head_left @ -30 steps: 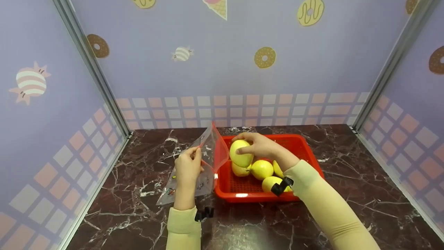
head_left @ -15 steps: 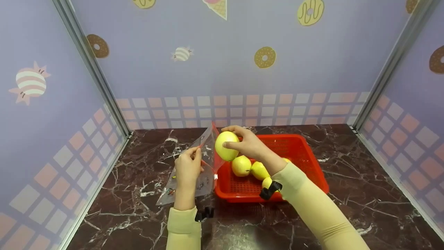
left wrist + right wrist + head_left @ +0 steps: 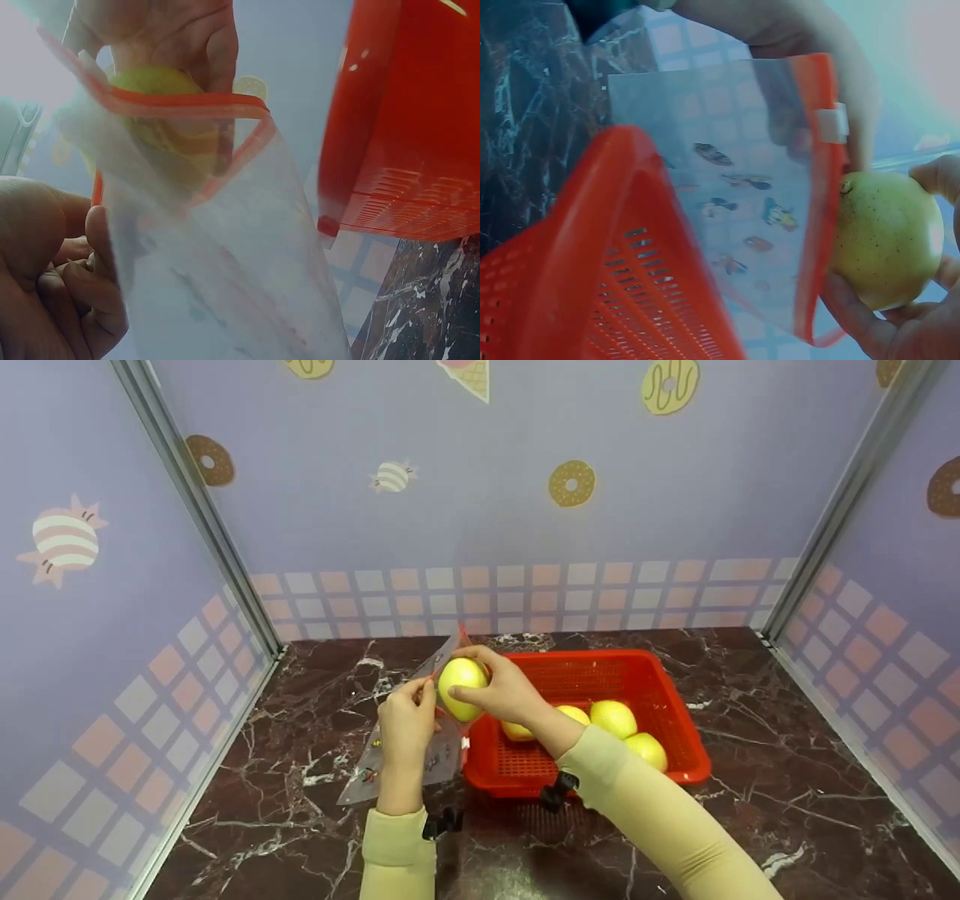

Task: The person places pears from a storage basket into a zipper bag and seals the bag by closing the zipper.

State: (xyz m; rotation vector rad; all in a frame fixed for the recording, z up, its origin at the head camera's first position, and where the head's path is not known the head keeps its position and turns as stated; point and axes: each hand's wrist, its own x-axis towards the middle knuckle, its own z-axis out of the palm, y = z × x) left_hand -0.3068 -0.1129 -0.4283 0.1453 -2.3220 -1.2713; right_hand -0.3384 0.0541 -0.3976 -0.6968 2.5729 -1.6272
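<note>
Your right hand (image 3: pixel 504 691), fingers grasping the round yellow fruit (image 3: pixel 461 682), has moved from the red plastic basket (image 3: pixel 496 783) to the transparent red-edged bag (image 3: pixel 444 756), which your left hand (image 3: pixel 406 726) pinches just alongside (insertion seems near).

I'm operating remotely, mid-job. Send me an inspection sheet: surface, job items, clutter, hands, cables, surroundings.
Surface: dark, pale-veined tabletop, glossy.
Job items: clear bag with red-edged mouth open; yellow-green fruit at that mouth; red basket beside the bag, with at least four more fruits in it.
Clutter: nothing seen.
Left hand: pinches the bag's edge.
Right hand: grips the fruit at the bag's mouth; black fitting at the wrist.
Cables: none identifiable; a thin loop at the left wrist view's edge is too blurred to tell.
Surroundings: purple walls with printed sweets and checks, grey corner strips.
</note>
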